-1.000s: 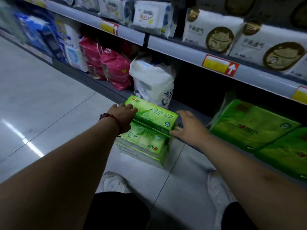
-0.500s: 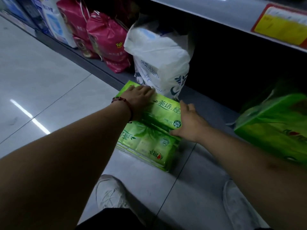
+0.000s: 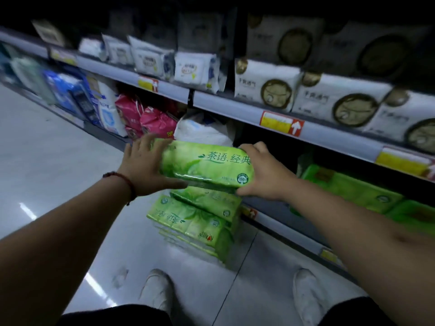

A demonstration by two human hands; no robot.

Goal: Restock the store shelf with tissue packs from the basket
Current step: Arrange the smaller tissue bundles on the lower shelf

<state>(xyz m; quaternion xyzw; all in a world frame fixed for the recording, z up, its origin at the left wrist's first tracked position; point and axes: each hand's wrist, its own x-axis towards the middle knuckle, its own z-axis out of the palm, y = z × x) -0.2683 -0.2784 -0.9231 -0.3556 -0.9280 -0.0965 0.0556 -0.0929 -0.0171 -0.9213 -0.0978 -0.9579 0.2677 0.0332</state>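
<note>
Carrying the green tissue pack (image 3: 204, 163) level between both hands is the step: the left hand (image 3: 143, 168) clamps its left end, fingers spread over the top and thumb beneath, while the right hand (image 3: 266, 172) wraps the right end. The pack hangs above the stack of packs (image 3: 195, 222) on the floor, just before the bottom shelf (image 3: 289, 231). Best swing it right, beside the shelved green packs (image 3: 348, 187), and slide it in flat so the soft wrapper doesn't buckle.

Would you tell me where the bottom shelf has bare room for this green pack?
A dark bare stretch of the bottom shelf lies between the white bag and the shelved green packs. Left of the bag it is crowded with pink packs and blue packs.
</note>
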